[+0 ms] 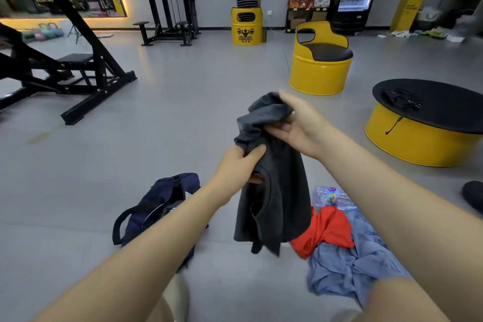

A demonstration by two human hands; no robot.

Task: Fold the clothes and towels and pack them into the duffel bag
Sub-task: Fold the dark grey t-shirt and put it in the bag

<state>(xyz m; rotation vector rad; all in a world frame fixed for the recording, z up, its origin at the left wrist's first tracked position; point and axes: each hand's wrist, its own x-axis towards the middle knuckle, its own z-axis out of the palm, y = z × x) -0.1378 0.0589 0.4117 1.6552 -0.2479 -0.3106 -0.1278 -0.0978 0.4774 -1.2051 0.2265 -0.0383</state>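
A dark grey garment (282,191) hangs in the air in front of me, bunched at the top. My left hand (237,167) grips its upper edge from below, thumb over the cloth. My right hand (300,125) pinches the bunched top part a little higher and to the right. On the floor at lower left lies a navy duffel bag (159,206), unzipped, with something pale inside. At lower right lie a red garment (326,230) and a crumpled blue-grey garment (350,266).
A clear plastic bottle (329,197) lies behind the red garment. A low yellow drum table with a black top (428,123) stands at right, a yellow drum seat (320,60) beyond it. Black gym frames (78,70) fill the left. A person sits far back.
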